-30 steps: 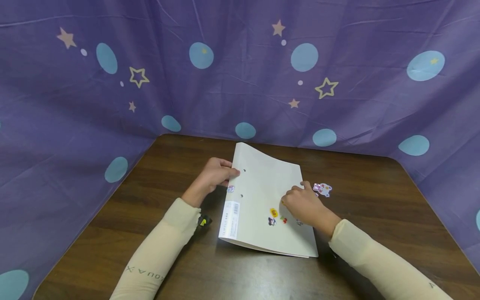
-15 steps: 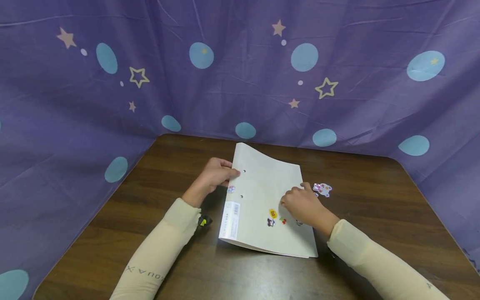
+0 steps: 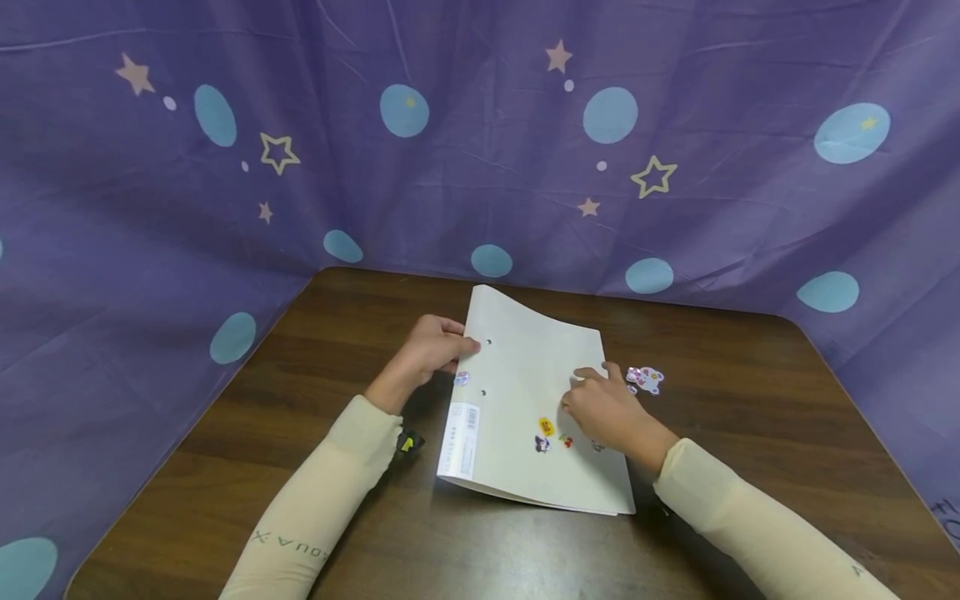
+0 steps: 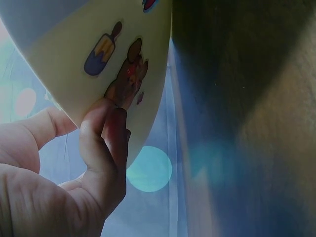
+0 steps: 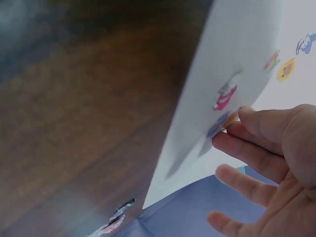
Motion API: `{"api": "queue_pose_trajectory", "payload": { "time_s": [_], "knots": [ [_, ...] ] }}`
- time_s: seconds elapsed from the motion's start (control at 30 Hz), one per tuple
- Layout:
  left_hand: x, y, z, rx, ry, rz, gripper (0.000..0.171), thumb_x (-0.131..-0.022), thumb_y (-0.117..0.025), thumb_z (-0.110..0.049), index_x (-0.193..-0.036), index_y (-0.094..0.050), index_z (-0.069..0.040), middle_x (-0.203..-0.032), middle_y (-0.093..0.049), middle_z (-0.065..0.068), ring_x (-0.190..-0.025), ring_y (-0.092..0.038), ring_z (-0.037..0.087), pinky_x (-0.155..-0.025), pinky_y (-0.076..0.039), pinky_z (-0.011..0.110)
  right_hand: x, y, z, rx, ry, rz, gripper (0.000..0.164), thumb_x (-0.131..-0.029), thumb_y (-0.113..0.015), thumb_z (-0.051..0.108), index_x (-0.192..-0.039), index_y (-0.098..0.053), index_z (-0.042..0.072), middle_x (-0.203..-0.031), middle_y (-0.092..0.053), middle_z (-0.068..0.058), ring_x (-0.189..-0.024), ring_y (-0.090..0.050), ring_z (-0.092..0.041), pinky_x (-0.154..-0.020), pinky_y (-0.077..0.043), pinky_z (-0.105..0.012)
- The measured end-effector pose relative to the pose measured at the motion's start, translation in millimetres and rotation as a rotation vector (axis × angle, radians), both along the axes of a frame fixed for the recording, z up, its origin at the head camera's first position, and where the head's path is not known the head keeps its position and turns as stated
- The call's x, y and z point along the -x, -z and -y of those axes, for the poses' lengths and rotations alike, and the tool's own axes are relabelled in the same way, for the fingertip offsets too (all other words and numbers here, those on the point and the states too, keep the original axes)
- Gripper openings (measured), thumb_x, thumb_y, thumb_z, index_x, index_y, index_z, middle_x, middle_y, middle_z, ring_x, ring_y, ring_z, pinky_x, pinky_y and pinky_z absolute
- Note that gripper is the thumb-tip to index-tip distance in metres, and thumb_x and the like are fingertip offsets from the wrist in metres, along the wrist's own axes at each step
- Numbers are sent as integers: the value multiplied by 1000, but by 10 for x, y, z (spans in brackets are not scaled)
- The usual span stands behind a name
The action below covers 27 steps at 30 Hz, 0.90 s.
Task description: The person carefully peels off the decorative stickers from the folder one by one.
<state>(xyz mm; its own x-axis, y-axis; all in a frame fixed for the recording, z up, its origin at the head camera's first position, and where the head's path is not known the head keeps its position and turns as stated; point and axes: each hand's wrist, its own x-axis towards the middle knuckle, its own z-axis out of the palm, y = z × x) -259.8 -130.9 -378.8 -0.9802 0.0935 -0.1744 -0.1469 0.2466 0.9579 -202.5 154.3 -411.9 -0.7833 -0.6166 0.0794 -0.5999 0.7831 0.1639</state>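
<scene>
A white clip-file folder (image 3: 528,362) lies tilted on the table, its spine on the left raised. My left hand (image 3: 429,348) grips the spine edge, thumb on top and curled fingers beneath. Below, the left wrist view shows an ice-pop sticker (image 4: 100,53) and a brown animal sticker (image 4: 127,79). Over the right part of the cover, my right hand (image 3: 603,408) pinches a small blue-and-orange sticker (image 5: 216,128) against or just above the surface; contact is unclear. Nearby on the cover are a yellow sticker (image 3: 547,427), a cherry sticker (image 3: 567,442) and a dark-and-white character sticker (image 3: 542,444).
A shiny bear-shaped sticker piece (image 3: 647,380) lies on the brown wooden table (image 3: 750,400), right of the folder. A printed label (image 3: 459,439) covers the lower spine. Behind the table hangs a purple curtain (image 3: 480,167) with stars and blue ovals.
My right hand has shifted very slightly left, and one of its fingers now sticks out farther. The left hand and the folder hold almost still.
</scene>
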Motion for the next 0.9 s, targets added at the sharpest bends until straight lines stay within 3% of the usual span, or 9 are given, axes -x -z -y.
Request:
{"api": "queue_pose_trajectory", "payload": {
  "time_s": [0.2, 0.6, 0.9],
  "knots": [
    [2, -16, -5, 0, -3, -3, 41, -86, -76, -4, -121, -61, 12, -101, -70, 20, -76, -70, 22, -67, -63, 38, 13, -55, -18, 7, 7, 27, 8, -95, -74, 21, -95, -81, 19, -99, -76, -1, -121, -62, -29, -97, -43, -67],
    [7, 21, -14, -28, 4, -5, 34, -85, -74, 0, -114, -62, 13, -92, -72, 18, -70, -69, 20, -63, -63, 37, 64, -23, 6, -68, -29, -4, 10, -92, -77, 26, -94, -80, 17, -88, -72, 1, -112, -63, -26, -97, -43, -68],
    [4, 31, -18, -36, 11, -3, 35, -84, -74, 1, -115, -61, 14, -93, -71, 18, -70, -69, 20, -62, -63, 35, 69, -5, 22, -46, -40, -7, 10, -92, -77, 26, -91, -80, 16, -85, -71, 2, -108, -64, -26, -96, -43, -69]
  ]
}}
